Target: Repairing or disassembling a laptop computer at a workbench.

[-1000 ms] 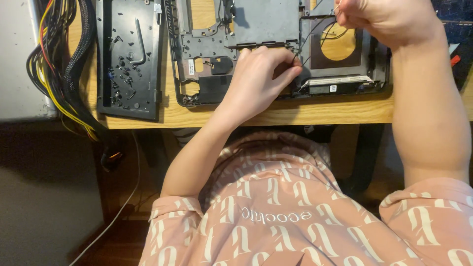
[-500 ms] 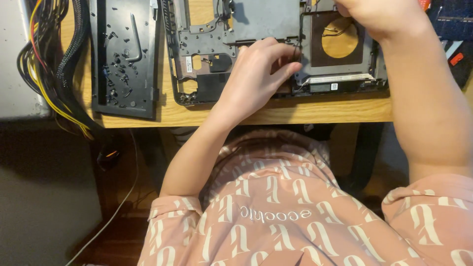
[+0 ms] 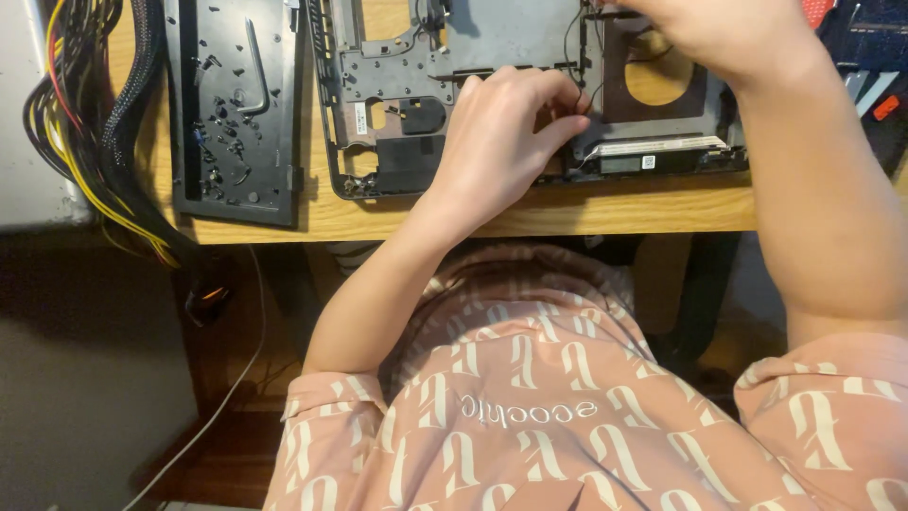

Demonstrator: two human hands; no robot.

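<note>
The dark grey plastic laptop base frame (image 3: 492, 57) lies flat on the light wooden desk (image 3: 530, 213), near the desk's front edge, with its inner side facing up and its circular fan opening (image 3: 662, 80) toward the right. The left hand (image 3: 501, 142) rests on the middle of the frame — palm down, fingers curled together, with the thumb and forefinger pinched at a thin black wire (image 3: 572, 57) that runs across the frame. Whether the wire is actually gripped cannot be told, since the fingertips cover the contact point. The right hand (image 3: 719, 33) is positioned at the upper right of the frame, above the fan opening; its fingers are bent inward and appear closed, but the tips are cut off by the top edge of the view, so what they hold cannot be told. A narrow white label strip (image 3: 653, 147) runs along the frame's lower right edge, just beside the left hand's thumb. To the left of the frame, touching or nearly touching its side, lies a flat black plastic cover panel (image 3: 236, 114) — loose small screws and a bent metal key rest on it. Further left, a bundle of black, yellow and red cables (image 3: 85, 123) hangs over the desk edge. The person wears a pink patterned shirt (image 3: 530, 407).
</note>
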